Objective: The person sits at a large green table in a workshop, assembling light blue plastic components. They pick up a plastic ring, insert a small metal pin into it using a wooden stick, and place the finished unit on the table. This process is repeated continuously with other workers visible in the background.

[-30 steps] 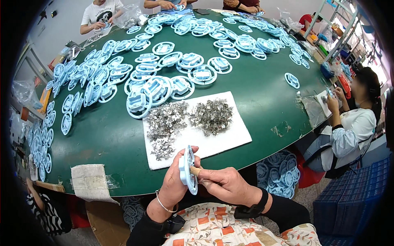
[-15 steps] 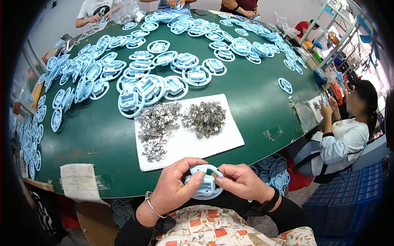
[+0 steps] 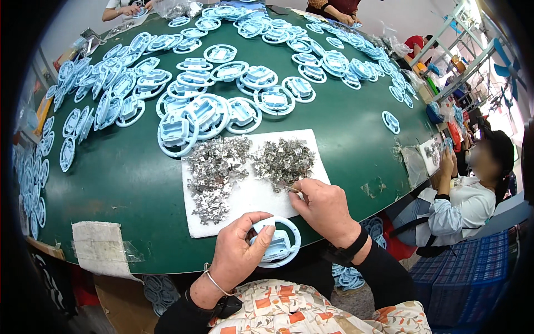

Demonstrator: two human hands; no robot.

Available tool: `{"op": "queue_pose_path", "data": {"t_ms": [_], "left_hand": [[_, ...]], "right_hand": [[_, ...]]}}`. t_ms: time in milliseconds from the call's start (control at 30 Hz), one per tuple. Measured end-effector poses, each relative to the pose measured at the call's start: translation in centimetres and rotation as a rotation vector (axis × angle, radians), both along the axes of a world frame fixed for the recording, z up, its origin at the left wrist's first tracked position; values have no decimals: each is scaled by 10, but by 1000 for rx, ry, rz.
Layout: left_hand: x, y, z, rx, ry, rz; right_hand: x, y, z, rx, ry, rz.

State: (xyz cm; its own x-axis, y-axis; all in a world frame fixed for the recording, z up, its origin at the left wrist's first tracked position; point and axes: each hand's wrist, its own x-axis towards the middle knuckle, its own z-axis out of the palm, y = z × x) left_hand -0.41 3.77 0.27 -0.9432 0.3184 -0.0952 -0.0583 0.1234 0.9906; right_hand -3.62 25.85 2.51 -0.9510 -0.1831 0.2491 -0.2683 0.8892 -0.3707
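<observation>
My left hand (image 3: 239, 250) holds a light blue plastic ring part (image 3: 276, 242) flat at the near edge of the green table (image 3: 122, 178). My right hand (image 3: 322, 209) reaches over the white sheet (image 3: 253, 195) and pinches a small metal clip at the edge of the right heap of metal clips (image 3: 283, 161). A second heap of clips (image 3: 214, 172) lies on the left half of the sheet.
Many blue ring parts (image 3: 206, 114) cover the far and left table. A seated person (image 3: 467, 195) works at the right; other people's hands show at the far edge. A taped paper patch (image 3: 97, 247) sits near left, and more blue parts lie below the table edge.
The blue ring went from upright between both hands to flat in my left hand. My right hand let go of it and reached forward to the clip heap.
</observation>
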Motion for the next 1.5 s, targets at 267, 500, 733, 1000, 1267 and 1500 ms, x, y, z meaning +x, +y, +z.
{"op": "queue_pose_path", "data": {"t_ms": [267, 500, 733, 1000, 1267, 1500], "left_hand": [[-4, 3, 3, 42, -59, 7], [-4, 6, 12, -26, -83, -41], [-3, 5, 5, -11, -46, -29], [-2, 3, 2, 113, -52, -4], [1, 5, -17, 201, -60, 197], [-5, 4, -13, 149, -110, 175]], "right_hand": [[14, 2, 14, -220, -79, 35], [29, -14, 25, -324, 3, 279], [32, -12, 27, -600, -342, 143], [33, -8, 28, -744, -390, 14], [47, -10, 13, -600, -107, 37], [41, -19, 0, -449, -11, 80]]}}
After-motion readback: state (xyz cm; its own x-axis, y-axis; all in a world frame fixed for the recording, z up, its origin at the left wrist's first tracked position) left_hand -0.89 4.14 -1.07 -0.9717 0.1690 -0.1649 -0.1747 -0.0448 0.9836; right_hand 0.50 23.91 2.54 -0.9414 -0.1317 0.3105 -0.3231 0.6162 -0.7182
